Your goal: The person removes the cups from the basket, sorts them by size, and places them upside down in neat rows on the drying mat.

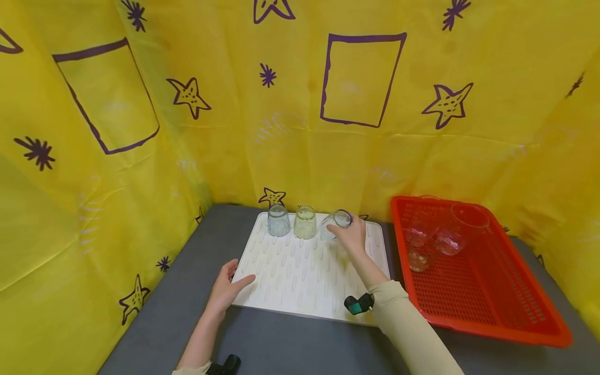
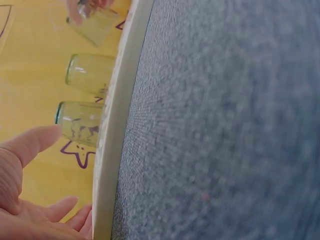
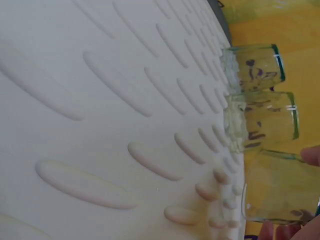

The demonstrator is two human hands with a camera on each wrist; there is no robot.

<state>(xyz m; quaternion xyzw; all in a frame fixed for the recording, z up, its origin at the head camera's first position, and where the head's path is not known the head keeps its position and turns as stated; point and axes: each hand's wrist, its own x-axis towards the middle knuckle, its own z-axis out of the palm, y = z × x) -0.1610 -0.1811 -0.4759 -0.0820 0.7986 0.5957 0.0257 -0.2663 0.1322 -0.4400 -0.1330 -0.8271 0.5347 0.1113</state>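
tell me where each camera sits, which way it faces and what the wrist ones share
Head: sits on the head, facing forward and down at the white tray and red basket; left hand and right hand show.
Left wrist: sits there, looking along the tray's edge toward the yellow backdrop; left hand shows, right fingers at the top.
Right wrist: sits there, looking across the tray's ridges; right fingertips show lower right.
Wrist views share two standing glasses and the tilted glass the right hand holds.

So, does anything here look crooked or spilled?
One glass, in the right hand, tilts, while two other glasses stand upright on the white board; being held likely explains it. No spill shows.
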